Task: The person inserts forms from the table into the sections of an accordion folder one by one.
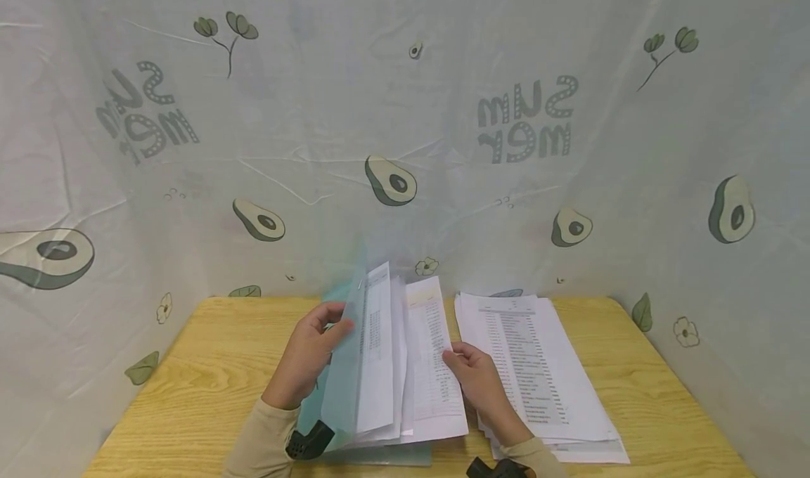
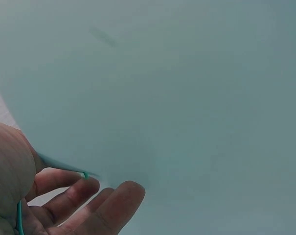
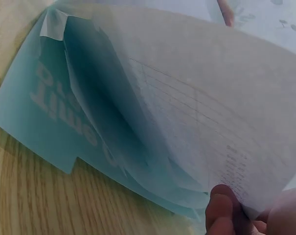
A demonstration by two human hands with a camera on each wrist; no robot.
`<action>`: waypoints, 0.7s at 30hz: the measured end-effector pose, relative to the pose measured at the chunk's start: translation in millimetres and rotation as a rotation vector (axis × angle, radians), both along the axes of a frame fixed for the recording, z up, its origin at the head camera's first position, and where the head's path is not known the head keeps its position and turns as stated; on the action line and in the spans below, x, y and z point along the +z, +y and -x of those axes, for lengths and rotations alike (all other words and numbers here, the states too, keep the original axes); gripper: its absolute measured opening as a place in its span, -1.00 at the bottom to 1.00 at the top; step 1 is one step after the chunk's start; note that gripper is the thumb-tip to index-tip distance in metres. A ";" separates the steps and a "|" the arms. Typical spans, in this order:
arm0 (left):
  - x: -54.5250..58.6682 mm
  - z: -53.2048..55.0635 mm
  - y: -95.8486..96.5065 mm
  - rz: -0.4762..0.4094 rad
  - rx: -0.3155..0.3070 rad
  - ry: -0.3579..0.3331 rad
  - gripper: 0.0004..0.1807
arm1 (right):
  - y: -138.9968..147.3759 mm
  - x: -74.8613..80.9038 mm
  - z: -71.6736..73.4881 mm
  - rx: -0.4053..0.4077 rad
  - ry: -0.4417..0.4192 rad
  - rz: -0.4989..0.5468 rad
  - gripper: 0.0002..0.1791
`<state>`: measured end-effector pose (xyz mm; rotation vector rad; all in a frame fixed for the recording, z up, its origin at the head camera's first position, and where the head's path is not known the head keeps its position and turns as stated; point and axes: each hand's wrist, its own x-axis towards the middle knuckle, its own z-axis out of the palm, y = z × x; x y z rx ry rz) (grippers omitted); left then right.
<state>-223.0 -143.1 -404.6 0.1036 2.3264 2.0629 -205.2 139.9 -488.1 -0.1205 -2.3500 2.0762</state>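
A translucent teal folder [image 1: 344,386] stands partly raised near the front middle of the table. My left hand [image 1: 309,351] grips its lifted cover, thumb on the near face; in the left wrist view the teal plastic [image 2: 196,107] fills most of the picture. Several white sheets [image 1: 377,365] fan out from inside the folder. With thumb and fingers my right hand [image 1: 477,379] pinches the right edge of a printed sheet [image 1: 433,365]. From the right wrist view, the folder's teal back cover [image 3: 20,93] with pale lettering lies under the bowed paper.
Right of the folder, a loose stack of printed papers [image 1: 538,351] lies on the wooden table [image 1: 209,365], partly under my right forearm. A pale curtain [image 1: 329,112] with avocado prints hangs behind the table and along both sides.
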 end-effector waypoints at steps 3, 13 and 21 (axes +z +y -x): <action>0.2 -0.4 0.0 0.008 0.003 0.001 -0.66 | -0.7 -1.5 -0.1 0.042 0.001 -0.016 -0.61; -0.2 -1.5 -0.1 0.016 0.004 0.009 -0.67 | 3.5 1.1 -2.6 0.080 -0.027 -0.117 -0.49; -0.7 -1.9 -0.6 0.009 0.002 0.013 -0.67 | 10.6 0.3 -0.6 0.050 -0.093 -0.146 -0.60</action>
